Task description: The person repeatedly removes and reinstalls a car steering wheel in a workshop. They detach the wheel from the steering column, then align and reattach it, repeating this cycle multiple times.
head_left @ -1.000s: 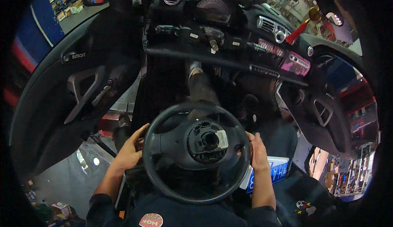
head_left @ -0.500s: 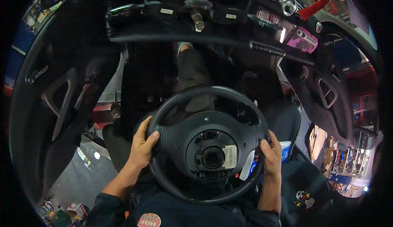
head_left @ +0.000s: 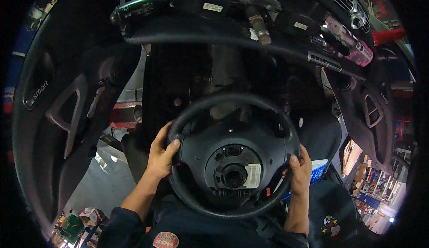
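A black steering wheel [head_left: 223,134] is off its column and held over my lap, its face with the open round hub toward me. A white label [head_left: 253,175] sits beside the hub hole. My left hand [head_left: 163,152] grips the rim on its left side, thumb on top. My right hand [head_left: 300,167] is closed round the rim on the right. Beyond the wheel, the bare steering column shaft [head_left: 259,26] sticks out of the dashboard, apart from the wheel.
A stalk switch [head_left: 143,7] lies left of the shaft, and the dashboard edge [head_left: 187,33] runs across the far side. Car doors stand at both sides, the left door [head_left: 67,109] swung open. A blue and white plate-like thing [head_left: 318,173] rests right of my right hand.
The view has shifted, so the dashboard and column shaft appear larger and further right. Both hands keep their hold on the wheel. My leg, seen earlier beyond the wheel, is now mostly dark.
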`<state>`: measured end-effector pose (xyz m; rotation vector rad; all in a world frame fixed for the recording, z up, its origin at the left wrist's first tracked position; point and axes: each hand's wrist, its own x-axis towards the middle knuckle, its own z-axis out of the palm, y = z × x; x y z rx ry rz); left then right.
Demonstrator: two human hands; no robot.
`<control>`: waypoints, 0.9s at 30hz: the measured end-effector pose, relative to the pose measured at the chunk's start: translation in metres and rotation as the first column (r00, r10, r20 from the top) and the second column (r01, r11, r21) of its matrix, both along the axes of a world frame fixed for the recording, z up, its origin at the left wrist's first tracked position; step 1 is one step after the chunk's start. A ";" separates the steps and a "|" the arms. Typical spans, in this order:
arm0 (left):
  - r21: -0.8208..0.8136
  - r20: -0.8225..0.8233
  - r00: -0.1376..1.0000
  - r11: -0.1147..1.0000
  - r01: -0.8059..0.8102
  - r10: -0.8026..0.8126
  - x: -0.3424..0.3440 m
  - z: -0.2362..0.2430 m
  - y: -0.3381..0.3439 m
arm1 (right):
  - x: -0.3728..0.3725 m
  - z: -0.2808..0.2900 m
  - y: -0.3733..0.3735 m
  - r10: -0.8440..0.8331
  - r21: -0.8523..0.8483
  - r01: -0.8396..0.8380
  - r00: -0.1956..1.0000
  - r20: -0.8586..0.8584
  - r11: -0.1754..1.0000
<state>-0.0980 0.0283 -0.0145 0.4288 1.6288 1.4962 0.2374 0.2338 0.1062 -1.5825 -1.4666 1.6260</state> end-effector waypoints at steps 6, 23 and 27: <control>-0.277 0.230 0.972 0.955 0.109 -0.044 -0.015 0.003 -0.015 | -0.015 -0.009 -0.011 0.001 -0.067 0.002 0.999 0.039 0.998; -0.111 0.359 0.920 0.971 0.212 -0.160 -0.012 -0.041 0.009 | -0.032 0.043 -0.023 0.005 0.122 -0.034 0.974 0.227 0.992; -0.151 0.105 0.976 0.967 0.206 -0.192 -0.008 -0.053 0.008 | -0.033 0.033 -0.024 0.060 0.135 -0.096 0.967 0.246 0.986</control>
